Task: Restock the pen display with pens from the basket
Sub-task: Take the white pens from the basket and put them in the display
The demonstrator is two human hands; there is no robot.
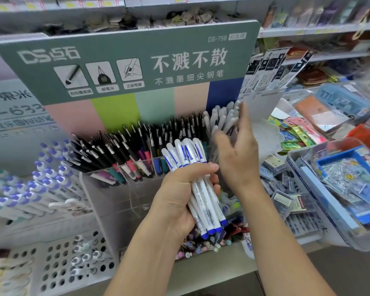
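Fingers (215,184) of left hand (179,199) wrap white pens (201,189).

left hand (175,201): bare, no rings, short plain nails
right hand (237,154): bare, blurred
forearms: bare, sleeveless, no watch

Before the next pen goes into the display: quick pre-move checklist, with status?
1. Left hand has a firm grip on the bundle of white pens: ok.
2. Right hand free to take a pen: ok, fingers straight, holding nothing.
3. Target slot found: ok, white pens in the display stand at its right end.
4. Room left in that slot: cannot tell, the right hand blocks it.
5. Bundle caps all point up: ok.
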